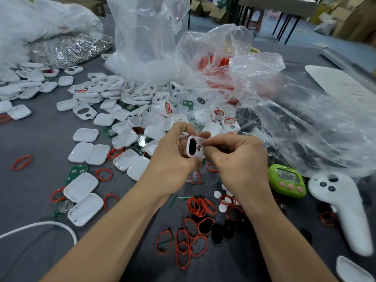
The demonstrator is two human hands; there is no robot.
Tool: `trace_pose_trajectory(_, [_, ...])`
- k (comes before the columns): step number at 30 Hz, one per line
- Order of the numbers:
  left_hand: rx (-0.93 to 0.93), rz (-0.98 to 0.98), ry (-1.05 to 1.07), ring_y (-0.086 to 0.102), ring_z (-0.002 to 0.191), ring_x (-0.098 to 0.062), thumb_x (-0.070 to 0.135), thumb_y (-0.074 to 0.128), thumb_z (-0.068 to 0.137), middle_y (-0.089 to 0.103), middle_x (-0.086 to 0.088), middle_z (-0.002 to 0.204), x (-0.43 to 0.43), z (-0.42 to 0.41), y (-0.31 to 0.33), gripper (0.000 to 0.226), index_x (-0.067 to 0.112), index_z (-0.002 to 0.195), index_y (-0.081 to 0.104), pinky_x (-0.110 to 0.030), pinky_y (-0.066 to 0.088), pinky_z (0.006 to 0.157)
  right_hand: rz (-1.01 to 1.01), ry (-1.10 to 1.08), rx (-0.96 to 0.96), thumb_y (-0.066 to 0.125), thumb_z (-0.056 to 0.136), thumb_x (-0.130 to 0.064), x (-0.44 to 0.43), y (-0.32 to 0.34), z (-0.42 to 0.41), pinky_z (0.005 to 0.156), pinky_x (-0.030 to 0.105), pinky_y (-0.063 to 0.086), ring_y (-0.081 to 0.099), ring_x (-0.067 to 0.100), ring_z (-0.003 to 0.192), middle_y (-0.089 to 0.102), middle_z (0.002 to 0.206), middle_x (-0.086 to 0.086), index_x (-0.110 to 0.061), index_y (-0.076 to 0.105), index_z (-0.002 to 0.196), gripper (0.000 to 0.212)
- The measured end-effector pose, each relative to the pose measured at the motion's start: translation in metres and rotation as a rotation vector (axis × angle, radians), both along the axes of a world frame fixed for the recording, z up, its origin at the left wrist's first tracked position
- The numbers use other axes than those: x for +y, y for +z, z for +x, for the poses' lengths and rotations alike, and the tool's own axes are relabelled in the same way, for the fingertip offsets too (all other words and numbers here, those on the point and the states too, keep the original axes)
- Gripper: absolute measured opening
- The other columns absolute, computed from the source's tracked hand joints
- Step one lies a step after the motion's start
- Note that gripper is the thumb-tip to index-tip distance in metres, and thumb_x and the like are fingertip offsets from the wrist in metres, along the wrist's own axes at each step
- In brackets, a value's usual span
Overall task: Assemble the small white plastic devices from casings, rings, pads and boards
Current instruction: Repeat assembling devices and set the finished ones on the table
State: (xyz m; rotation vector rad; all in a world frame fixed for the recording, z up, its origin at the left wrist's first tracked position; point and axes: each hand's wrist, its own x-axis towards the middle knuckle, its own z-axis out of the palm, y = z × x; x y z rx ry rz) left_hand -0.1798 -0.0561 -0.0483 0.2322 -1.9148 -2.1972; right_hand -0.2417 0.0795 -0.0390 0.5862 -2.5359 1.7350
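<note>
left hand (173,151) curls round a glossy white casing (195,155), a rounded rectangle with two windows, held up over the table (40,143). right hand (234,157) pinches its edge. below lie thin red rubber rings (195,206), black oval pads (216,233), green boards (76,173), smooth loose shells (85,135) and crinkled clear bags (305,129). grey cloth top; cardboard boxes (345,17) behind.

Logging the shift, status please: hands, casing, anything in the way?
Left hand and right hand both pinch one white casing above the table. Red rings heaped beneath. Nothing obstructing.
</note>
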Motion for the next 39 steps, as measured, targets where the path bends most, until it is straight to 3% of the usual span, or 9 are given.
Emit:
trace_pose_trajectory(5, [-0.016, -0.06, 0.051, 0.063, 0.074, -0.018, -0.022, 0.066, 0.078, 0.072, 0.004, 0.098, 0.0016, -0.0001, -0.0047, 0.046, 0.018, 0.099, 0.057, -0.046, 0.057, 0.065, 0.011, 0.021, 0.021, 0.081, 0.079, -0.007, -0.0017, 0.0014, 0.0021, 0.057, 0.009, 0.048, 0.069, -0.004, 0.062, 0.074, 0.067, -0.02, -0.029, 0.083, 0.078, 0.022])
trace_pose_trajectory(9, [-0.028, -0.048, 0.06, 0.063, 0.065, -0.015, -0.025, 0.066, 0.073, 0.069, 0.002, 0.085, 0.0008, -0.0007, -0.0039, 0.049, 0.018, 0.098, 0.06, -0.038, 0.056, 0.06, 0.036, 0.003, 0.052, 0.081, 0.08, -0.007, -0.0025, 0.0029, 0.0035, 0.06, 0.005, 0.046, 0.069, -0.006, 0.067, 0.074, 0.071, -0.023, -0.028, 0.084, 0.081, 0.021])
trace_pose_trajectory(13, [-0.025, -0.039, 0.067, 0.063, 0.071, -0.014, -0.025, 0.067, 0.07, 0.069, 0.002, 0.087, 0.0026, -0.0012, -0.0048, 0.05, 0.016, 0.1, 0.062, -0.042, 0.055, 0.064, 0.082, -0.05, 0.118, 0.081, 0.08, -0.011, -0.0036, 0.003, 0.0062, 0.06, 0.01, 0.049, 0.068, -0.002, 0.064, 0.073, 0.071, -0.023, -0.029, 0.083, 0.08, 0.018])
trace_pose_trajectory(17, [-0.013, -0.032, 0.102, 0.065, 0.069, -0.012, -0.008, 0.07, 0.061, 0.072, 0.004, 0.088, 0.0069, 0.0004, -0.0043, 0.046, 0.018, 0.098, 0.064, -0.04, 0.055, 0.056, 0.103, -0.121, 0.135, 0.083, 0.079, -0.017, -0.0064, 0.0031, 0.0099, 0.062, 0.011, 0.049, 0.068, 0.002, 0.066, 0.074, 0.068, -0.015, -0.03, 0.083, 0.077, 0.013])
trace_pose_trajectory(23, [-0.012, -0.076, 0.156, 0.066, 0.075, -0.014, -0.006, 0.077, 0.058, 0.074, 0.003, 0.089, 0.0077, 0.0004, -0.0061, 0.048, 0.025, 0.093, 0.066, -0.051, 0.058, 0.056, 0.059, -0.097, 0.03, 0.087, 0.078, -0.021, -0.0051, 0.0066, 0.0064, 0.067, 0.033, 0.059, 0.071, 0.01, 0.062, 0.074, 0.066, -0.013, -0.03, 0.083, 0.075, 0.01])
trace_pose_trajectory(29, [-0.007, -0.102, 0.188, 0.066, 0.071, -0.008, -0.001, 0.074, 0.056, 0.074, 0.007, 0.086, 0.0084, -0.0007, -0.0069, 0.047, 0.028, 0.091, 0.066, -0.04, 0.058, 0.057, 0.089, -0.11, 0.089, 0.086, 0.08, -0.022, -0.0048, 0.0038, 0.0079, 0.059, 0.015, 0.052, 0.068, 0.002, 0.064, 0.071, 0.07, -0.025, -0.034, 0.082, 0.077, 0.013])
trace_pose_trajectory(33, [0.014, -0.096, 0.175, 0.067, 0.072, -0.008, -0.002, 0.075, 0.057, 0.075, 0.006, 0.087, 0.0074, 0.0003, -0.0051, 0.046, 0.029, 0.089, 0.066, -0.039, 0.058, 0.054, 0.113, -0.131, 0.118, 0.087, 0.079, -0.026, -0.0064, 0.0025, 0.0088, 0.065, 0.03, 0.057, 0.068, 0.008, 0.061, 0.073, 0.066, -0.015, -0.033, 0.083, 0.079, 0.008])
trace_pose_trajectory(35, [0.015, -0.089, 0.168, 0.067, 0.073, -0.009, -0.002, 0.075, 0.057, 0.075, 0.004, 0.089, 0.0076, 0.0006, -0.0036, 0.046, 0.032, 0.087, 0.067, -0.044, 0.059, 0.058, 0.09, -0.15, 0.101, 0.088, 0.077, -0.026, -0.0063, 0.0025, 0.0083, 0.064, 0.037, 0.058, 0.07, 0.012, 0.06, 0.072, 0.064, -0.014, -0.033, 0.082, 0.076, 0.009])
trace_pose_trajectory(39, [-0.014, -0.077, 0.171, 0.066, 0.077, -0.015, -0.001, 0.075, 0.053, 0.074, -0.003, 0.096, 0.0078, 0.0007, -0.001, 0.049, 0.034, 0.088, 0.067, -0.061, 0.058, 0.064, 0.085, -0.171, 0.108, 0.089, 0.074, -0.028, -0.0046, 0.0025, 0.0069, 0.058, 0.033, 0.056, 0.068, 0.009, 0.057, 0.069, 0.062, -0.02, -0.036, 0.079, 0.07, 0.013])
